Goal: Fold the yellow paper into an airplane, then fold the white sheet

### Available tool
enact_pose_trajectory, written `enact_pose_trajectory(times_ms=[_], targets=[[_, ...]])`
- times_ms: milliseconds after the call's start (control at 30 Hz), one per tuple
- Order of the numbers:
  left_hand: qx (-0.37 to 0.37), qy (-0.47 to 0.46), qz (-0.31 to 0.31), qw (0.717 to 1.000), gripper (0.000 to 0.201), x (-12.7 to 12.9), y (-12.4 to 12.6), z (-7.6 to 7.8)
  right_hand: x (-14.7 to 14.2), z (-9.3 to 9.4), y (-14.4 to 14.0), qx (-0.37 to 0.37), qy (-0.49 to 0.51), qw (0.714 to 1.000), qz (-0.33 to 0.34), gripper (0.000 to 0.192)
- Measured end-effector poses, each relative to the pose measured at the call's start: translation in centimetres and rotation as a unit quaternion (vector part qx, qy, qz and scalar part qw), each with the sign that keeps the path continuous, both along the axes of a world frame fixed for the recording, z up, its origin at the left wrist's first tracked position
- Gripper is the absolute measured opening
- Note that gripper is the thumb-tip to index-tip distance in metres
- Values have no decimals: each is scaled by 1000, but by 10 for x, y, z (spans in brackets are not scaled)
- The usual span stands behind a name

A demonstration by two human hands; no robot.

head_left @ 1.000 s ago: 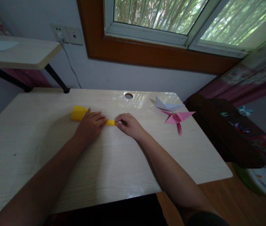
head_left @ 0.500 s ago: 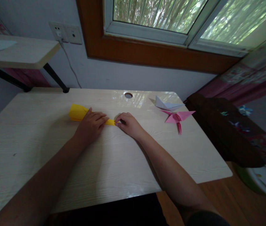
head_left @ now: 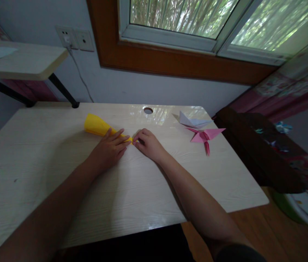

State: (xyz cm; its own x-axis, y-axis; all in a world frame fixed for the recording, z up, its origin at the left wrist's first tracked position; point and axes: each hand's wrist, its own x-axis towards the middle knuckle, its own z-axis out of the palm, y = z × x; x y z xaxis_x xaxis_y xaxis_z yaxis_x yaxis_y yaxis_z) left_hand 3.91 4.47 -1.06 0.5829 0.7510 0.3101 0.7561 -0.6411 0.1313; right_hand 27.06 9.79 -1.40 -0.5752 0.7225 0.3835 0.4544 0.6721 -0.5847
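Note:
A folded yellow paper [head_left: 96, 125] lies on the pale wooden desk [head_left: 61, 174], wide at its left end and tapering to a narrow tip on the right. My left hand [head_left: 110, 148] rests flat on the narrow part with fingers spread. My right hand [head_left: 147, 143] pinches the paper's tip between thumb and fingertips. Both hands meet near the desk's middle.
A pink folded paper figure [head_left: 205, 136] and a white folded paper figure [head_left: 192, 120] lie at the desk's far right. A cable hole [head_left: 148, 110] sits at the back edge. A dark chair [head_left: 265, 153] stands right of the desk, a shelf [head_left: 20, 63] at upper left.
The yellow paper's wide end has swung away from me toward the back of the desk. My left hand slid right along it, uncovering more paper. My right hand stays on the tip.

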Motion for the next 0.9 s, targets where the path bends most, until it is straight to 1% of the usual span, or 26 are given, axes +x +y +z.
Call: enact_pose_trajectory(times_ms=[200,467,633,900], targets=[[-12,14,26,999,43,0,0,-4,3,0,0,35,-22,999,34,8],[-27,42,104,993,50,-2,-1,-8,1,2,-4,49,-75,994,56,12],[-37,52,152,986,54,-4,0,-7,-1,6,-8,53,-87,992,70,13],[-44,47,225,972,56,-3,-2,-2,-2,5,-9,60,-90,991,78,14]])
